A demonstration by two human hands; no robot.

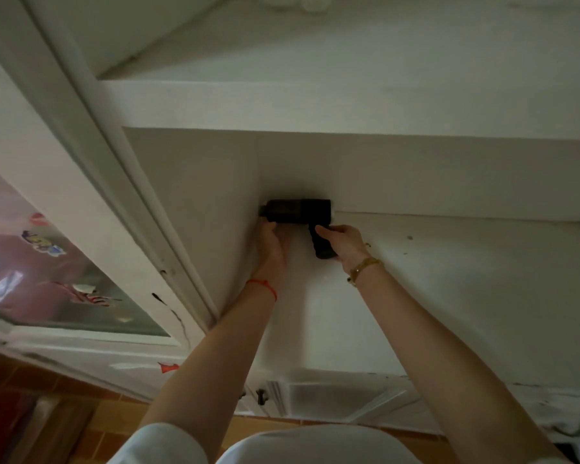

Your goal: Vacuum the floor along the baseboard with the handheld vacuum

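Matt black plastic vacuum — smooth painted white shelf, metal bracelet.

no text, label, brand or number can be read on anything here.

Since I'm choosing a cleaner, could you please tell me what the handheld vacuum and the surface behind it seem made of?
The handheld vacuum: likely matte black plastic, dull without glints. The surface: white-painted panel, perhaps wood; smooth, with dark specks and a moulded edge.
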